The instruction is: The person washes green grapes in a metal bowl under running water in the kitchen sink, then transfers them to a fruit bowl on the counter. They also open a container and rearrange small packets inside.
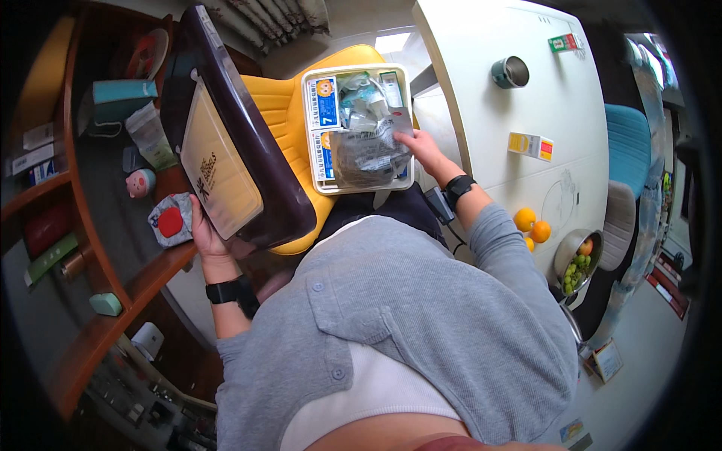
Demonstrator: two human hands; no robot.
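Observation:
My left hand [207, 231] is at the near end of a large dark glossy box or lid [265, 186] standing tilted on the left, with a translucent flat lid [223, 169] against it; its fingers are partly hidden. A white tray-like bin [410, 93] rests on a yellow chair [273, 107]. Inside are medicine boxes [323, 102], clear plastic packets [361, 98] and a grey plastic bag [364, 160]. With its fingers on the bag's upper right edge, my right hand [420, 147] reaches over the bin's right side.
On the white table [485, 28] at right are a metal mug [510, 72], a small carton [531, 146], several oranges [524, 220] and a steel bowl [575, 262] with fruit. Wooden shelves [96, 253] at left hold a patterned pouch [171, 220], a pig figure [140, 183] and a blue box [124, 97].

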